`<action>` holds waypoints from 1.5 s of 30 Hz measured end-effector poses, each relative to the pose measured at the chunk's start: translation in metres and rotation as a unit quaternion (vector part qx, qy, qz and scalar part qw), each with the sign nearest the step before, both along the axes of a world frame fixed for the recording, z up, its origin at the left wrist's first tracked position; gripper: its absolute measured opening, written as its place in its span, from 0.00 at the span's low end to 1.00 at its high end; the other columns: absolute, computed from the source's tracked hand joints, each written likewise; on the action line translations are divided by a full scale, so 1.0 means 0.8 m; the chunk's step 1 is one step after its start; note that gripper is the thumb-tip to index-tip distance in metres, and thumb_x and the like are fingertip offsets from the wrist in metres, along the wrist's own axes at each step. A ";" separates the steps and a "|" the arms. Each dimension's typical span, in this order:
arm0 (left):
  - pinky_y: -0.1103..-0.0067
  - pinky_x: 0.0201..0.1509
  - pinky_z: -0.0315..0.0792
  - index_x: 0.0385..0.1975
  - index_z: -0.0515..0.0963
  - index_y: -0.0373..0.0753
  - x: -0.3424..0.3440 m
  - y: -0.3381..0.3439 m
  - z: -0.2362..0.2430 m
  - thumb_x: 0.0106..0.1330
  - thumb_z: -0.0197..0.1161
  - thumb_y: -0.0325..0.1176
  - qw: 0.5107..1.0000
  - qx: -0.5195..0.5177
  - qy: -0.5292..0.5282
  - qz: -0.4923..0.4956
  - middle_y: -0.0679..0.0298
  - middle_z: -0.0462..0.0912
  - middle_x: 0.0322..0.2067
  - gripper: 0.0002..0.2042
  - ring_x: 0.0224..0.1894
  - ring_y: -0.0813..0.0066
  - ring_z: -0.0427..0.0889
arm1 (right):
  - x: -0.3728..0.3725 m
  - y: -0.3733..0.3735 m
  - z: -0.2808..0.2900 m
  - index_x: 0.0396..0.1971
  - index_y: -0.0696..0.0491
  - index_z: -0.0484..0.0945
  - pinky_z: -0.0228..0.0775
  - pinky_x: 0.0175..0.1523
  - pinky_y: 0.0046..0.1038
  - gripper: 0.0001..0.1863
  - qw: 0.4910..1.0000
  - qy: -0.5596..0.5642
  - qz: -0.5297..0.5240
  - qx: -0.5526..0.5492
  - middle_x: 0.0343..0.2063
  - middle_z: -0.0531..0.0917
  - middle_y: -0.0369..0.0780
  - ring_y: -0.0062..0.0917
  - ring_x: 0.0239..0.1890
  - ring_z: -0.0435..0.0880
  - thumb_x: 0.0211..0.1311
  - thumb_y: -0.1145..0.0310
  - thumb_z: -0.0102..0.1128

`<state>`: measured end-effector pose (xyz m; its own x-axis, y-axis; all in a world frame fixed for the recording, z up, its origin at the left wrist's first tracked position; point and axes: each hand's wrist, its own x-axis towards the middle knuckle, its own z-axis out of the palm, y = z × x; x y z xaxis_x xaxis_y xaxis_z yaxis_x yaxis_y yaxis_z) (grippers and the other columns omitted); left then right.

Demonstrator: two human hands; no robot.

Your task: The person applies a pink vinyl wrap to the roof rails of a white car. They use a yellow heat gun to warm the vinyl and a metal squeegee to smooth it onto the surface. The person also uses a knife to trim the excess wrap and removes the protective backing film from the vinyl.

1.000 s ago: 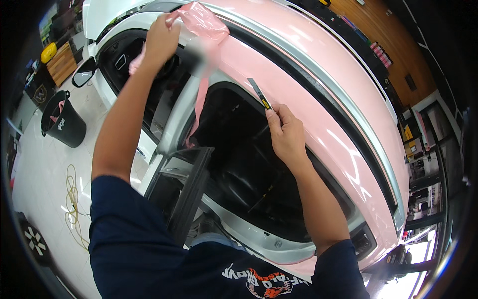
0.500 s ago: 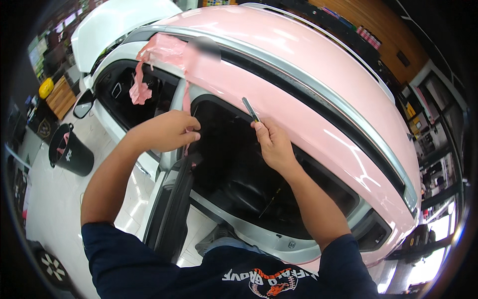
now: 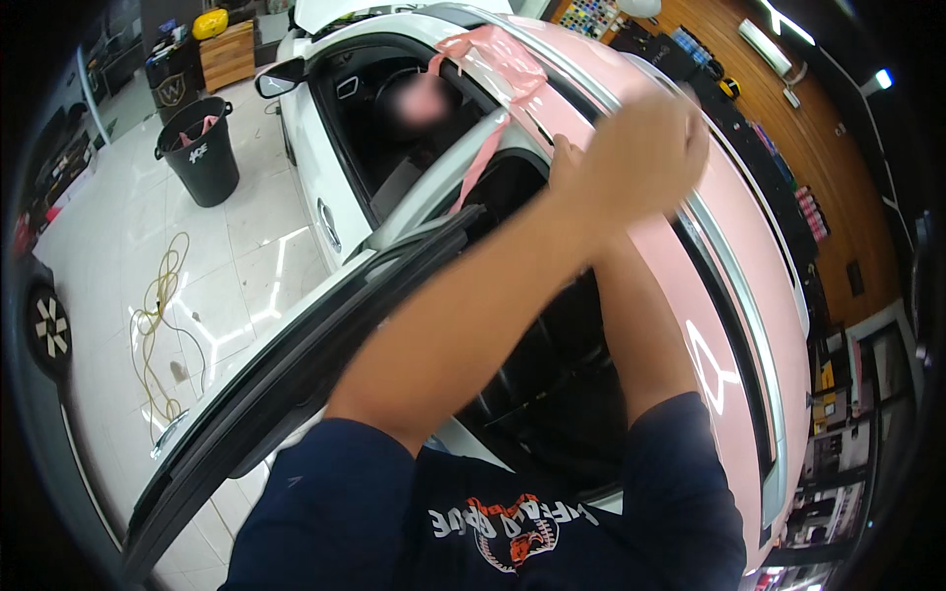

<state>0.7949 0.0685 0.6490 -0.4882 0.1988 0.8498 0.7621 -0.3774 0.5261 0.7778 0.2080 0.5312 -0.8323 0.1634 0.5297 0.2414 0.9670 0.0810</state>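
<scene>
My left hand (image 3: 645, 153), smeared by motion, is raised over the pink roof edge near the black channel, its forearm crossing above my right one; its fingers are unclear. Behind it, my right hand (image 3: 565, 163), mostly hidden, grips the slim utility knife (image 3: 540, 131), whose thin tip points toward the front of the car. Crumpled pink film (image 3: 500, 61) lies along the upper window frame ahead of my hands, with a narrow strip (image 3: 478, 167) hanging down the pillar. Below my hands are the dark rear door opening and an open door (image 3: 286, 350) with a black frame.
A side mirror (image 3: 281, 81) sticks out at the front. On the tiled floor stand a black bin (image 3: 197, 172) and a coiled yellow hose (image 3: 158, 330). A dark wheel (image 3: 49, 325) is at the far left, shelving (image 3: 843, 424) at the right.
My left hand has gone from the hanging strip up and right across my right arm to the roof edge. My right hand with the knife has moved up. The view has shifted.
</scene>
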 end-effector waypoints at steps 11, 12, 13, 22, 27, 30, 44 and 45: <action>0.60 0.55 0.72 0.48 0.77 0.36 0.177 -0.279 -0.589 0.65 0.56 0.41 0.671 -0.673 -0.154 -0.272 0.46 0.78 0.48 0.17 0.51 0.48 0.78 | -0.040 -0.010 0.000 0.34 0.56 0.72 0.77 0.36 0.41 0.05 0.987 -0.069 -0.057 0.133 0.28 0.83 0.47 0.42 0.31 0.85 0.60 0.73 0.49; 0.60 0.56 0.72 0.50 0.77 0.36 0.180 -0.300 -0.634 0.65 0.56 0.42 0.645 -0.696 -0.178 -0.261 0.46 0.77 0.50 0.19 0.52 0.47 0.77 | -0.044 -0.010 -0.003 0.34 0.56 0.72 0.77 0.36 0.41 0.05 0.986 -0.073 -0.060 0.139 0.28 0.83 0.47 0.42 0.31 0.85 0.60 0.73 0.49; 0.60 0.56 0.71 0.48 0.78 0.35 0.173 -0.313 -0.643 0.64 0.57 0.42 0.609 -0.734 -0.182 -0.239 0.45 0.78 0.50 0.19 0.52 0.47 0.77 | -0.050 -0.011 -0.003 0.35 0.57 0.72 0.77 0.36 0.41 0.06 0.985 -0.074 -0.062 0.141 0.28 0.83 0.47 0.42 0.31 0.85 0.60 0.73 0.49; 0.59 0.54 0.72 0.47 0.79 0.37 0.119 -0.351 -0.692 0.65 0.57 0.43 0.624 -0.700 -0.317 -0.138 0.43 0.80 0.46 0.18 0.50 0.45 0.79 | -0.057 -0.009 -0.004 0.42 0.56 0.73 0.76 0.35 0.44 0.11 0.982 -0.081 -0.073 0.153 0.27 0.82 0.48 0.45 0.28 0.83 0.65 0.68 0.48; 0.59 0.53 0.72 0.47 0.79 0.38 0.118 -0.341 -0.707 0.65 0.56 0.43 0.651 -0.661 -0.351 -0.128 0.43 0.81 0.43 0.18 0.48 0.45 0.80 | -0.065 -0.011 -0.005 0.42 0.56 0.74 0.75 0.35 0.43 0.10 0.981 -0.072 -0.076 0.164 0.25 0.82 0.47 0.44 0.28 0.83 0.64 0.68 0.49; 0.58 0.52 0.73 0.47 0.79 0.38 0.119 -0.343 -0.724 0.65 0.56 0.43 0.658 -0.652 -0.352 -0.136 0.42 0.81 0.42 0.17 0.47 0.44 0.80 | -0.055 -0.009 -0.008 0.39 0.56 0.74 0.75 0.35 0.44 0.09 0.981 -0.071 -0.075 0.165 0.24 0.82 0.47 0.44 0.28 0.83 0.63 0.68 0.50; 0.60 0.54 0.71 0.39 0.80 0.31 0.113 -0.350 -0.733 0.62 0.57 0.40 0.642 -0.664 -0.360 -0.134 0.41 0.82 0.38 0.17 0.47 0.44 0.80 | -0.062 -0.031 0.012 0.36 0.56 0.78 0.76 0.40 0.43 0.10 0.963 -0.142 -0.118 0.196 0.29 0.83 0.47 0.43 0.33 0.85 0.61 0.68 0.51; 0.60 0.54 0.71 0.40 0.80 0.31 0.115 -0.350 -0.737 0.63 0.57 0.41 0.638 -0.663 -0.370 -0.128 0.41 0.82 0.39 0.17 0.48 0.44 0.80 | -0.060 -0.030 0.012 0.36 0.55 0.78 0.76 0.40 0.43 0.10 0.964 -0.138 -0.119 0.194 0.28 0.83 0.48 0.43 0.33 0.84 0.62 0.67 0.50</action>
<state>0.8872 -0.2117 0.0595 -0.4658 0.6560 -0.5939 0.1221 0.7123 0.6911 0.7301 0.1839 0.5408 -0.9137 0.2010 0.3533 0.3700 0.7710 0.5183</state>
